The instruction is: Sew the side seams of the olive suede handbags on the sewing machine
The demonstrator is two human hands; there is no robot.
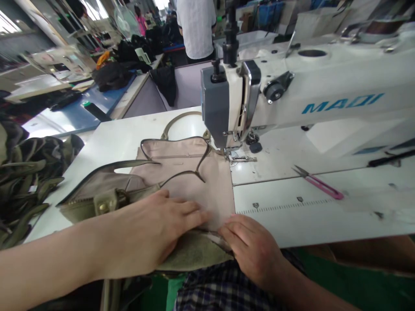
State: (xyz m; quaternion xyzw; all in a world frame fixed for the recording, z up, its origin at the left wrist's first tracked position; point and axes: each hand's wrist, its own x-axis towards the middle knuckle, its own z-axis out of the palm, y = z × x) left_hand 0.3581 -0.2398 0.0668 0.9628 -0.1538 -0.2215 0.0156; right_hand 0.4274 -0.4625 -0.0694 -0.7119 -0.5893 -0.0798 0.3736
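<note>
An olive bag with a beige lining [191,172] lies turned open on the white sewing table [292,216], its far edge by the presser foot [238,159] of the white sewing machine [324,86]. My left hand [155,233] lies flat on the lining, fingers stretched out. At the lining's near right corner, by the table's front edge, my right hand [251,248] has its fingers curled and pressed on the fabric edge. A ring handle [181,119] of the bag lies behind, near the machine head.
Pink thread snips [319,183] lie on the table to the right. A heap of olive bag parts [29,172] sits at the left. Behind are other work tables with dark goods and a person in a white shirt [196,26].
</note>
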